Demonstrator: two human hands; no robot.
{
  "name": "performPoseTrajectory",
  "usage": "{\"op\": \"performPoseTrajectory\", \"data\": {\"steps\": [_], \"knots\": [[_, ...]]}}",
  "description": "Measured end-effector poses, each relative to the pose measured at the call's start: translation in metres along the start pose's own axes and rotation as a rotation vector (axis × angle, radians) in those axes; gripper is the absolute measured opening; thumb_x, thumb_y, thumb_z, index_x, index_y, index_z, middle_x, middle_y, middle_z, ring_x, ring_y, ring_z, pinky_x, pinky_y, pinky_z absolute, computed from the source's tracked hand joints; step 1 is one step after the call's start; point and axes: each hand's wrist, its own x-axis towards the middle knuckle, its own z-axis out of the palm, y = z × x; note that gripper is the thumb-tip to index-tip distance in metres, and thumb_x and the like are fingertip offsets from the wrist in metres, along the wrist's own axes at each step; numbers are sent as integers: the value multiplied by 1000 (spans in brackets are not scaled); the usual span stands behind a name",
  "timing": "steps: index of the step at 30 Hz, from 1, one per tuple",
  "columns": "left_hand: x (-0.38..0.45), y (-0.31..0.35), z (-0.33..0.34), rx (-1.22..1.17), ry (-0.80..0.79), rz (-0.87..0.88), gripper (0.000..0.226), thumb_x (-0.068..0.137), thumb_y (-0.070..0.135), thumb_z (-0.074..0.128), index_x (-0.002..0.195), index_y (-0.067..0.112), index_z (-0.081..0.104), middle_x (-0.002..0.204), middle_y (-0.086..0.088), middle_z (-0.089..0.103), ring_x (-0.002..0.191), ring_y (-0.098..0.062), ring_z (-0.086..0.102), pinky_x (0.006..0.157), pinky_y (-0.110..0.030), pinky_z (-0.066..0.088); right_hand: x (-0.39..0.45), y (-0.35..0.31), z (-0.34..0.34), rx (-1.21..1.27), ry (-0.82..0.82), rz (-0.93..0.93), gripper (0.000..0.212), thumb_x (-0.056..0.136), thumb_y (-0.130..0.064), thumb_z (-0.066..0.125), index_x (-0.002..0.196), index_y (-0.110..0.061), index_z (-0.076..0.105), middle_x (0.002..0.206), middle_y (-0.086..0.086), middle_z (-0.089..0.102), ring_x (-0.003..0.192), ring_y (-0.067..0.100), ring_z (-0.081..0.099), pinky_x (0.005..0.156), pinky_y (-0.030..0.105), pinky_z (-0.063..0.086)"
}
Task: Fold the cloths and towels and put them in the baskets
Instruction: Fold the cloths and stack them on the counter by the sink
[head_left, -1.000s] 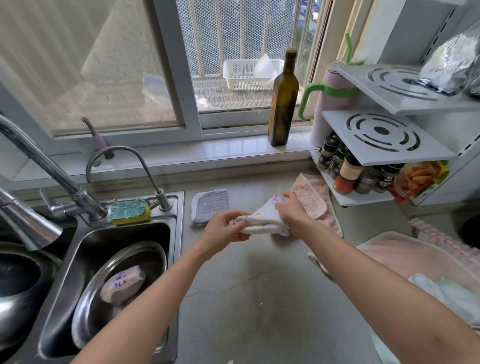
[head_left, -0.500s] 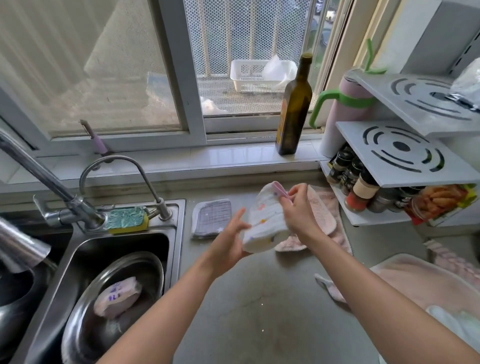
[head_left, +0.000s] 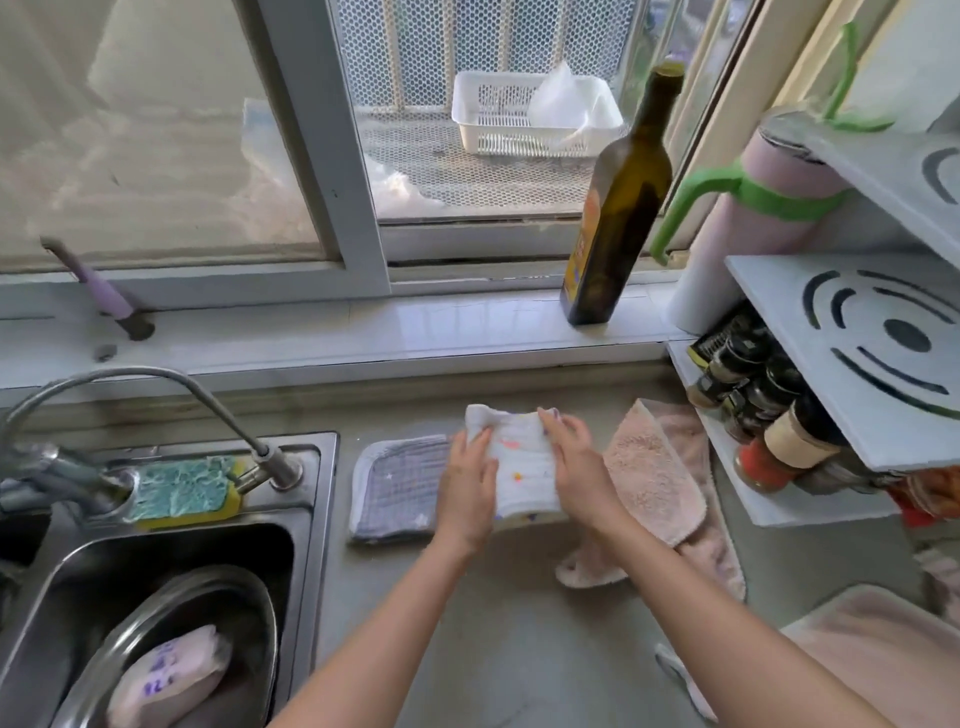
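A small folded white cloth (head_left: 524, 462) with coloured dots lies low over the grey counter (head_left: 519, 623), held between both hands. My left hand (head_left: 467, 488) grips its left edge, thumb on top. My right hand (head_left: 576, 467) holds its right side, fingers laid over the upper edge. A folded blue-grey checked cloth (head_left: 395, 483) lies flat just to the left, partly under my left hand. A pink towel (head_left: 654, 467) lies loose and rumpled on the right. A white slotted basket (head_left: 519, 119) sits outside the window on the mesh ledge.
A steel sink (head_left: 306, 519) with a bowl and a sponge (head_left: 182, 488) is on the left. An oil bottle (head_left: 618, 208) stands on the sill. A white rack with spice jars (head_left: 779, 441) crowds the right. More pink fabric (head_left: 883, 654) lies at the lower right.
The white cloth was folded, then lifted upright between my hands. It is now lowered flat beside the blue-grey cloth, farther back on the counter.
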Motion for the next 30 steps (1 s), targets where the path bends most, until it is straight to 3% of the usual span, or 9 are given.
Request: {"op": "performPoseTrajectory", "data": {"steps": [4,7,9,12,20,23,26,28,30], "knots": [[16,-12,20,75,-69,-40,51,97,9,36,147,16,31,145,-13,30,126,-28,40,102,-26,31,19,24,17,-165,-61,-18,47,99,-6,37,145,-17,38,151,9,23,128,25,44,102,26,36],[25,-14,26,289,-87,-87,62,95,6,38,152,20,18,160,-11,-3,142,-30,17,111,-37,25,20,35,27,-439,-22,-65,55,90,0,44,143,-11,38,156,10,23,134,31,36,96,37,43],[30,-16,30,529,-25,45,58,92,13,44,148,13,29,159,-14,7,143,-32,20,111,-41,28,19,38,28,-534,-21,-146,53,85,-8,47,138,-7,45,152,11,34,136,30,36,93,38,44],[34,-29,36,725,-101,114,55,90,33,34,132,2,54,143,-17,46,130,-33,47,109,-43,23,17,47,32,-538,-79,-250,54,93,-28,35,141,-6,42,150,11,37,138,25,34,112,34,19],[36,-38,30,835,-244,126,74,91,49,19,146,2,30,154,-19,26,142,-32,29,116,-43,5,25,49,26,-560,-244,-92,74,84,-53,-5,150,-21,-10,157,-6,-16,147,11,-7,115,28,-12],[36,-17,21,822,-267,131,68,98,47,24,152,7,9,159,-16,-2,148,-29,-2,118,-45,-5,19,39,9,-535,-235,-118,67,93,-45,9,152,-15,13,160,3,9,147,17,11,118,36,1],[18,6,10,562,-169,284,46,95,29,43,137,9,44,146,-14,40,136,-31,35,110,-39,27,-12,37,-22,-264,7,-123,52,87,-29,27,119,-7,61,116,12,64,111,30,55,96,38,38],[-5,15,11,378,-255,303,36,94,28,50,128,16,53,130,-2,55,122,-22,49,97,-34,40,-38,46,-40,-227,-14,-108,41,83,-22,37,107,-7,65,105,12,65,104,32,57,92,33,37],[-32,18,20,351,-392,297,38,91,33,57,127,19,53,127,3,58,120,-18,51,94,-31,42,-57,60,-55,-350,-249,-94,52,83,-30,39,128,-9,54,135,11,51,131,30,41,108,32,24]]}}
